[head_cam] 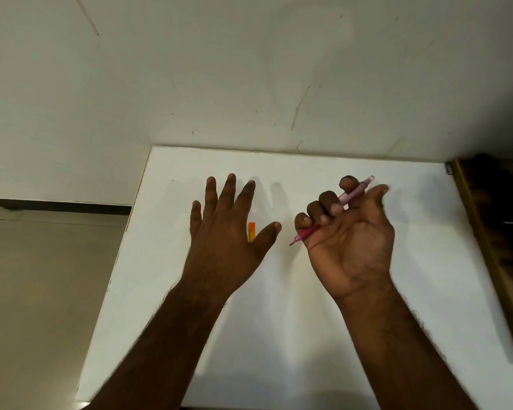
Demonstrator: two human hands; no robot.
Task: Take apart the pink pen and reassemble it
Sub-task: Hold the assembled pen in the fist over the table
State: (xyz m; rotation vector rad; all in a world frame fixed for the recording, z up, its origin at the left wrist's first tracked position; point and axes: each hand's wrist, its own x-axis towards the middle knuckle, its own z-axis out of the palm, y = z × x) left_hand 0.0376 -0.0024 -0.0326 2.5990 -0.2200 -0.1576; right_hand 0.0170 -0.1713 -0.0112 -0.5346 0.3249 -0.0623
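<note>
The pink pen lies slanted in my right hand, which is turned palm up above the white table. The curled fingers close over its middle. Its tip pokes out at the lower left and its paler end sticks out past the index finger at the upper right. My left hand hovers palm down to the left of it, fingers spread and holding nothing. A small orange piece shows on the table between that hand's thumb and index finger, partly hidden by the hand.
The table's back edge meets a scuffed white wall. A brown wooden frame runs along the table's right side. Beige floor lies beyond the left edge.
</note>
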